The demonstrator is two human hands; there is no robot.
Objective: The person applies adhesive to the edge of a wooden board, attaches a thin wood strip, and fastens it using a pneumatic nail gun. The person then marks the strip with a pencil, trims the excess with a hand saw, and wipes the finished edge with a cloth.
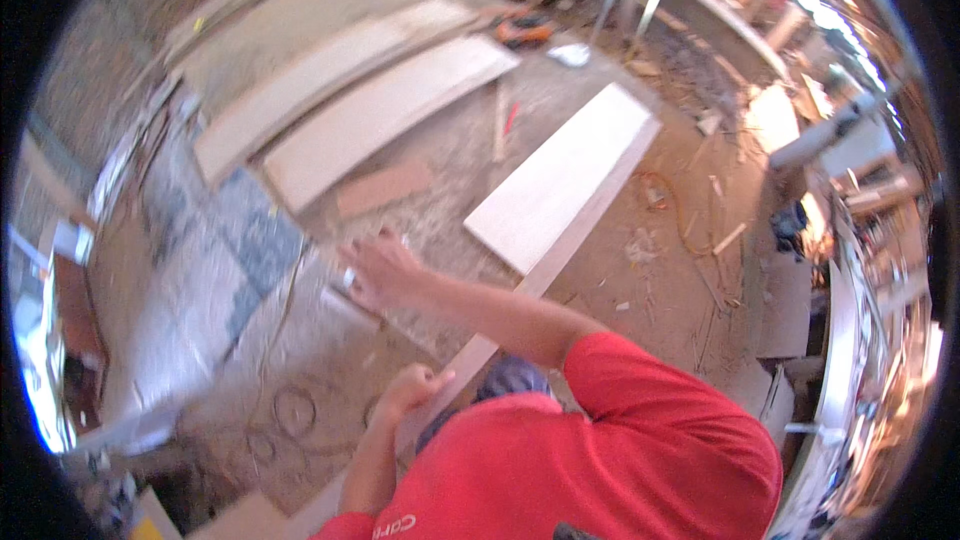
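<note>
My left hand (413, 389) is closed around the edge of a long narrow wooden board (465, 365), its thumb lying on top. The board runs slantwise from beside my body up to the right, along a worktable (450, 175). My right arm crosses over the board to the left. Over the table's near corner, my right hand (380, 272) is smeared by motion. A small white thing (348, 278) shows at its fingers; whether they grip it I cannot tell. A wide pale panel (560, 180) lies on the table beside the narrow board.
Two long pale boards (390, 120) (340, 80) lie farther left on the table, near a short reddish-brown piece (385, 188). An orange and black tool (523, 31) sits at the back. An orange cord (685, 225) and scraps litter the ground at right. Grey sheets (215, 280) lie left.
</note>
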